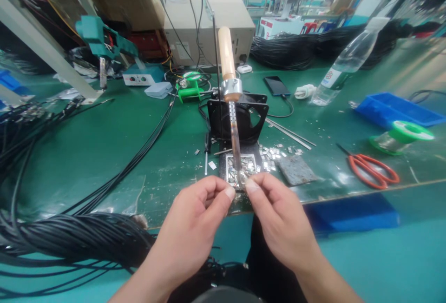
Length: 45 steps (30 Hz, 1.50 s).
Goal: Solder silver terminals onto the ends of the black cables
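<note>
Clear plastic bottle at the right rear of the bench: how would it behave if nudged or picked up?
The bottle looks nearly empty, so it is probably light. It already lies tilted against the black cable heap, and its round body would likely roll or slide on the green bench. Thin walls probably dent.

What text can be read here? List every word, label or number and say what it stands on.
No text reads clearly.
Water bottle: blue and red label, print blurred.
Beige machine: white sticker on its front, too small to read.
White control box: knobs, markings unreadable.
White box at the back: red marking, illegible.
Nothing printed shows on the left hand, right hand or soldering iron.
</note>
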Motion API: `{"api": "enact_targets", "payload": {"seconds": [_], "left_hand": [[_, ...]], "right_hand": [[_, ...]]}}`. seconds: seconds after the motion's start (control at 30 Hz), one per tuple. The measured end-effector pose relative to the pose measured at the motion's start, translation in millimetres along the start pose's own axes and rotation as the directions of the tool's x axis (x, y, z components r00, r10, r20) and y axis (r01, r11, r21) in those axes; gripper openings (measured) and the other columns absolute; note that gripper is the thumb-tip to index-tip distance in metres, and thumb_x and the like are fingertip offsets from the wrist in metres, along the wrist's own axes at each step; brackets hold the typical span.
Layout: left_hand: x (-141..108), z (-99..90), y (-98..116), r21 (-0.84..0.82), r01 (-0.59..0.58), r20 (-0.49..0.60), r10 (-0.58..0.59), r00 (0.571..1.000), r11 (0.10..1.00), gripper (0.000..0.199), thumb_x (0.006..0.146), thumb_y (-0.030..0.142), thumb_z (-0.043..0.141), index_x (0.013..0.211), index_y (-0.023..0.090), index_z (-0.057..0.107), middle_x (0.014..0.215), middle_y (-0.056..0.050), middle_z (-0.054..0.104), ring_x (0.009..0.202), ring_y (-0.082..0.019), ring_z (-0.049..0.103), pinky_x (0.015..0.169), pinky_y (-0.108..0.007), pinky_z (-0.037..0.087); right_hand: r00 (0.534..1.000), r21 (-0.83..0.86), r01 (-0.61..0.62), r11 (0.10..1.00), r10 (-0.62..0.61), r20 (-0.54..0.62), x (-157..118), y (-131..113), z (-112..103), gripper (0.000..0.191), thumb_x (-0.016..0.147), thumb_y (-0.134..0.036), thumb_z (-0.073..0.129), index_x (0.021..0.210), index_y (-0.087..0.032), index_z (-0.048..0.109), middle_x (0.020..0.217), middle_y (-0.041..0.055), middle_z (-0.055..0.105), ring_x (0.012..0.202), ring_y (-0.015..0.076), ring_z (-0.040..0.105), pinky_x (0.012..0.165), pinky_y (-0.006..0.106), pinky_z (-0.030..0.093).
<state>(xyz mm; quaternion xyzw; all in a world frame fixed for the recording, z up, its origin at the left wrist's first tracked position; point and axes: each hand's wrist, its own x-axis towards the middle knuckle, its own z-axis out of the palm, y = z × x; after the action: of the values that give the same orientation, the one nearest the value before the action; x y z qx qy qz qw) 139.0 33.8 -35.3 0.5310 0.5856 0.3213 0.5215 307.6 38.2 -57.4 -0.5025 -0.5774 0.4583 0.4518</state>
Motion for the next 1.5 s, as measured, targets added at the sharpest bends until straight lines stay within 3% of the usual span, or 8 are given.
{"api": "enact_targets", "payload": {"seconds": [1.5], "left_hand": [[0.5, 1.8, 2.6, -0.015, -0.014, -0.003, 0.014, 1.0, 1.0, 0.029, 0.1, 0.042, 0.061, 0.082, 0.02, 0.064, 0.062, 0.007, 0.043, 0.052, -0.01, 0.03, 0.044, -0.02, 0.025]], "right_hand": [[0.999, 0.021, -0.031, 0.999, 0.032, -0.036, -1.2, -0.5, 2.4, 0.032, 0.104, -0.041, 0.054, 0.079, -0.022, 0.058, 0.066, -0.0048, 0.046, 0.06, 0.0132, 0.042, 0.055, 0.026, 0.04]]}}
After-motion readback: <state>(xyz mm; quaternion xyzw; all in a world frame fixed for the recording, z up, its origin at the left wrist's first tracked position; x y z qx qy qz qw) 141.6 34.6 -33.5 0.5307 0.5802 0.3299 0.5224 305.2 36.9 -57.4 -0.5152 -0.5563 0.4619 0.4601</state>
